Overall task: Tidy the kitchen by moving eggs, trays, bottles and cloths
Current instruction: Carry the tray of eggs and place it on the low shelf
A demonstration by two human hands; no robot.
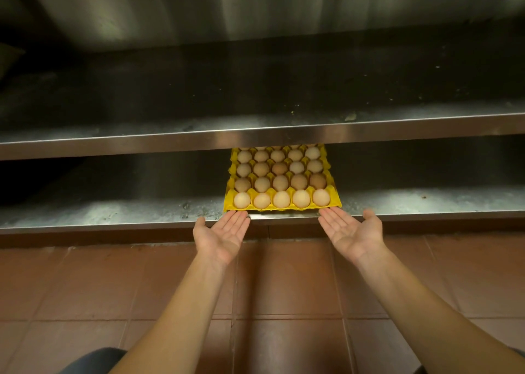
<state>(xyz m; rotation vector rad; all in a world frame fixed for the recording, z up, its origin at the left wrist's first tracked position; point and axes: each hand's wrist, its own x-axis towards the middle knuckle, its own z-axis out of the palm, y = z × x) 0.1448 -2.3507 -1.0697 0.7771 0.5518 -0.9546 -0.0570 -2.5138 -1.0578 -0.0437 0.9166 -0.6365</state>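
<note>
Brushed, dusty steel shelves (397, 124), matt yellow egg tray (284, 206), perhaps moulded pulp, smooth-shelled eggs (281, 199), glazed terracotta floor tiles (284, 283)

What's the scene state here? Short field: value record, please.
setting: steel shelving over a red tiled floor
egg tray: yellow egg tray, full of eggs, on the lower shelf, front edge at the shelf lip, back rows hidden under the upper shelf
left hand: left hand palm up, fingers straight, fingertips at the tray's front left corner
right hand: right hand palm up, fingers straight, fingertips at the front right corner
grip: none; tray rests on the shelf
</note>
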